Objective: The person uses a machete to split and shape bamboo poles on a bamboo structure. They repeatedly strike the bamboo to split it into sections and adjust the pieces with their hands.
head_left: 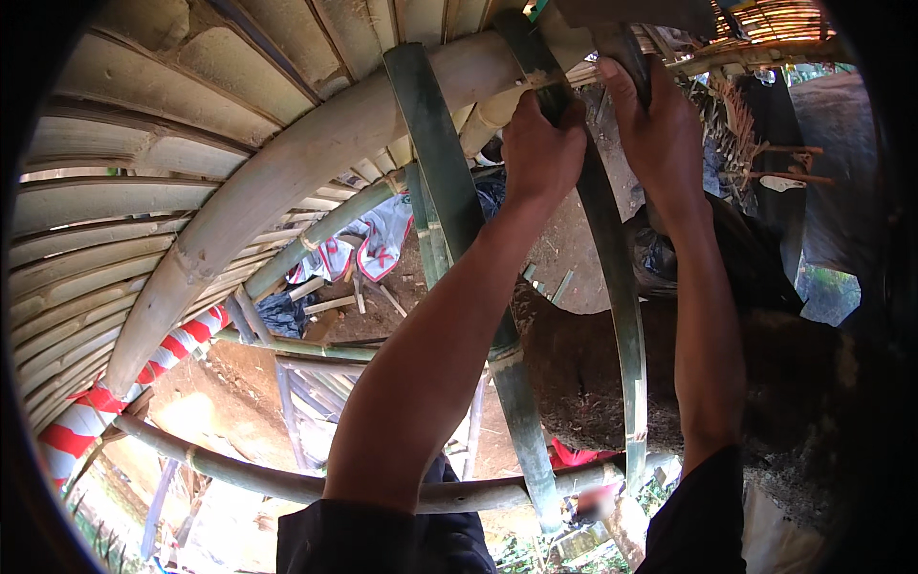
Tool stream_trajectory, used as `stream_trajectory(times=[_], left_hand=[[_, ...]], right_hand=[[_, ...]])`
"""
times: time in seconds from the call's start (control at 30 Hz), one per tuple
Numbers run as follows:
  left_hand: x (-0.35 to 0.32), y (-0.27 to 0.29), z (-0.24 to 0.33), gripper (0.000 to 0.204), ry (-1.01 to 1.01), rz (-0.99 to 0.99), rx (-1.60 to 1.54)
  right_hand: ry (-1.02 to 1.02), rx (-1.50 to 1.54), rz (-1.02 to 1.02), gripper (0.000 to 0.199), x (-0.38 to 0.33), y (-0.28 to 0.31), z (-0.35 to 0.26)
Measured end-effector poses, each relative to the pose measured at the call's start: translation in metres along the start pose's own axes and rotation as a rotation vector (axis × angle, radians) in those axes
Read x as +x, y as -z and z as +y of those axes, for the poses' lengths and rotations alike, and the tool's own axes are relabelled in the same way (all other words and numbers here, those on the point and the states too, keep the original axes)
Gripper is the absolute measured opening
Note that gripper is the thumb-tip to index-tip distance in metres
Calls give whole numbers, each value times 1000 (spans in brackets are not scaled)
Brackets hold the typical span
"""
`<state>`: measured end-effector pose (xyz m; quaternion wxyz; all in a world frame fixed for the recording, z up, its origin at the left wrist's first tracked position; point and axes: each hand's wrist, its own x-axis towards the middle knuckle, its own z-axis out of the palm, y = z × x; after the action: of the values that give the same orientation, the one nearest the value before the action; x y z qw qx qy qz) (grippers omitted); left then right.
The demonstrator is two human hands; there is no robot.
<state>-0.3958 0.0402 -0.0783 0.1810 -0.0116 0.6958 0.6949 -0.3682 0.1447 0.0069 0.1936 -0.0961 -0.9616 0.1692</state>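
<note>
My left hand (543, 148) is closed round a long green split-bamboo strip (610, 249) near its upper end. The strip runs down toward the lower bamboo pole and bends through the picture. In my right hand (660, 129) is the handle of a broad-bladed knife (626, 17), raised beside the strip's top; its dark wide blade is partly cut off by the upper edge. A second green bamboo strip (435, 143) stands to the left of my left hand, passing behind my left forearm. Both strips cross the thick bamboo beam (287, 182).
Pale bamboo slats (105, 201) line the upper left. A lower bamboo pole (249, 474) crosses beneath my arms. Red-and-white wrapping (76, 435) covers a pole at left. A dark, rough trunk-like mass (688, 383) lies at right, near black plastic (746, 253). Bamboo offcuts lie on the soil below.
</note>
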Motion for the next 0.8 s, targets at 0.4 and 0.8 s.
stream_trajectory(times=[0.4,0.8], left_hand=[[-10,10,14,37,156,-24,23],[-10,8,10,36,130,-24,5]], right_hand=[[-107,30,-42,51,0,-7,-5],[93,-183,-122,50,11,-16,11]])
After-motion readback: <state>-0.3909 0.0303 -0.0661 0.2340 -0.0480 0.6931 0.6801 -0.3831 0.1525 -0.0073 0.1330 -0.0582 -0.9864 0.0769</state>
